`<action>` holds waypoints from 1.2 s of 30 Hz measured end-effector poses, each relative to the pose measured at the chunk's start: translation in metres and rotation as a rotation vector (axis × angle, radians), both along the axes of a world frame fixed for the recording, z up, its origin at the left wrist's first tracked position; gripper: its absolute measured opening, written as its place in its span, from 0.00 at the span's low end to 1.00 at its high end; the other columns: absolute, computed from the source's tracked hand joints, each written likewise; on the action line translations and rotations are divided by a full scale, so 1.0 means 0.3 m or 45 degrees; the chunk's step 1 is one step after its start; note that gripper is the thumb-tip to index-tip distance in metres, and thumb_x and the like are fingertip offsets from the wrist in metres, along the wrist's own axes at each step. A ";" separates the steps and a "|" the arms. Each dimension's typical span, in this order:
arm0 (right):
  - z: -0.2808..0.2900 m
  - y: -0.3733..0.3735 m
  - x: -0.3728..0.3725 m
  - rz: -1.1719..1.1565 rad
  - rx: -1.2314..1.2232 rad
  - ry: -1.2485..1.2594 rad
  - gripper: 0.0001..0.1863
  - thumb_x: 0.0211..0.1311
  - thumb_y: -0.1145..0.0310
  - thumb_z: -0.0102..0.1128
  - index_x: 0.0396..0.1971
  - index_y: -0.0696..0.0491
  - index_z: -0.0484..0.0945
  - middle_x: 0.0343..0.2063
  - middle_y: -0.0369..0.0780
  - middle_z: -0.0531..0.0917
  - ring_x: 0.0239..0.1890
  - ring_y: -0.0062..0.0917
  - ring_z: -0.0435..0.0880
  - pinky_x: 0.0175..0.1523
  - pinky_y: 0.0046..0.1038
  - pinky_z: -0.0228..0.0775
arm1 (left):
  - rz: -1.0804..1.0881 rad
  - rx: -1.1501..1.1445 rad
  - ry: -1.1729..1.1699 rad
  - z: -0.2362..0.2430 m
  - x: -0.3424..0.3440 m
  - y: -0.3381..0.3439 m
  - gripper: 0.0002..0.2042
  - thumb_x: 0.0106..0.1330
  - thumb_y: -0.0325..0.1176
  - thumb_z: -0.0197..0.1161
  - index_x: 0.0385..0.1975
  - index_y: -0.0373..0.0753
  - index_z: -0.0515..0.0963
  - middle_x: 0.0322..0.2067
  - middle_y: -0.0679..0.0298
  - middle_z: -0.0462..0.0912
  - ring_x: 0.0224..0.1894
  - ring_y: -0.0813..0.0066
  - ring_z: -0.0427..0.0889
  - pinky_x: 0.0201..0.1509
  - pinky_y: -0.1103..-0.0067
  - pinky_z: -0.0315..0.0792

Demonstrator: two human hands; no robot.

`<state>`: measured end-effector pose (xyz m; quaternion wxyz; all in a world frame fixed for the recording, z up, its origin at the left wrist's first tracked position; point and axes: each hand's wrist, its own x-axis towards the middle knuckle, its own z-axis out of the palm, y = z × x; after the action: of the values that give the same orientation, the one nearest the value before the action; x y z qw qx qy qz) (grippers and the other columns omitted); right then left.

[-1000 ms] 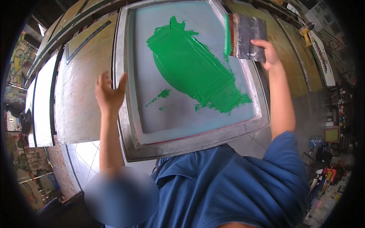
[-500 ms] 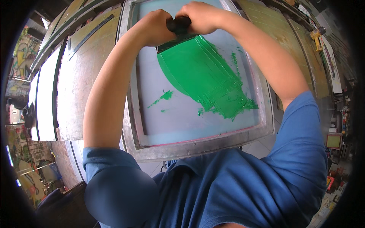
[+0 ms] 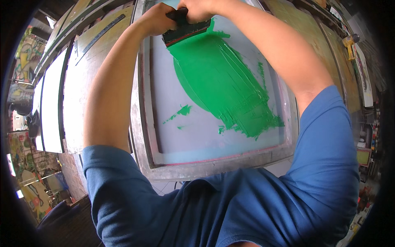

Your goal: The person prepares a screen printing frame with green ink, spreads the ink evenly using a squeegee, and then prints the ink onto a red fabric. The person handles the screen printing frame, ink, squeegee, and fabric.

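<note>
On the far left stands a white panel (image 3: 52, 107), and beside it a pale board (image 3: 84, 82) bears a dark straight strip (image 3: 101, 39), set at a slant. Next comes the left hand (image 3: 156, 19), near the top of the view, its fingers curled around the dark handle of a squeegee (image 3: 187, 32). The squeegee is over the far part of a grey screen frame (image 3: 205, 169), inside its rim, with its left end nearer the wearer than its right. Whether the blade presses on the mesh (image 3: 185, 144) cannot be told from this angle.

A small green smear (image 3: 180, 113) lies apart on the mesh; to its right the main spread of green ink (image 3: 218, 74) runs from the blade down toward the near right corner, ragged at that end. The right hand (image 3: 198, 10) is closed on the same handle, just beside the left; some of its fingers are hidden. Well to the right, a yellow tool (image 3: 350, 47) lies on another board (image 3: 339, 68).

The step in hand looks to be working ink over the mesh; the next move seems to call for a level blade and even pressure from both hands.
</note>
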<state>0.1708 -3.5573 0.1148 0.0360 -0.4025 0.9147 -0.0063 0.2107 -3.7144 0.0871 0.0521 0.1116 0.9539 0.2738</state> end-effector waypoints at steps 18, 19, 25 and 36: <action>-0.048 0.029 0.121 -0.055 0.064 0.075 0.13 0.36 0.60 0.58 0.21 0.53 0.81 0.25 0.47 0.80 0.31 0.38 0.80 0.38 0.34 0.72 | -0.084 -0.567 -0.078 -0.053 0.059 0.062 0.12 0.43 0.36 0.59 0.21 0.32 0.78 0.23 0.47 0.78 0.26 0.56 0.79 0.30 0.70 0.71; -0.047 0.039 0.134 -0.064 0.065 0.054 0.13 0.36 0.60 0.58 0.21 0.53 0.81 0.25 0.47 0.80 0.31 0.39 0.80 0.38 0.35 0.72 | -0.134 -0.545 -0.064 -0.054 0.067 0.069 0.12 0.42 0.35 0.58 0.21 0.32 0.78 0.22 0.47 0.77 0.26 0.56 0.78 0.30 0.70 0.71; -0.057 0.147 0.261 -0.044 0.107 -0.018 0.13 0.38 0.61 0.56 0.19 0.55 0.80 0.23 0.49 0.80 0.29 0.40 0.80 0.36 0.35 0.71 | -0.124 -0.441 -0.186 0.013 0.264 0.218 0.14 0.45 0.30 0.61 0.33 0.32 0.75 0.32 0.49 0.78 0.37 0.55 0.77 0.42 0.70 0.70; -0.038 0.352 0.587 -0.012 0.079 -0.260 0.06 0.33 0.70 0.60 0.18 0.52 0.78 0.17 0.42 0.78 0.24 0.37 0.80 0.31 0.35 0.73 | -0.116 0.107 -0.314 -0.011 0.624 0.385 0.04 0.46 0.24 0.53 0.20 0.29 0.72 0.24 0.45 0.75 0.33 0.48 0.75 0.38 0.64 0.71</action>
<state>0.3469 -3.4517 0.1035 0.1413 -0.3944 0.9078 -0.0192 0.3979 -3.5990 0.0838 0.1767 0.1222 0.9218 0.3226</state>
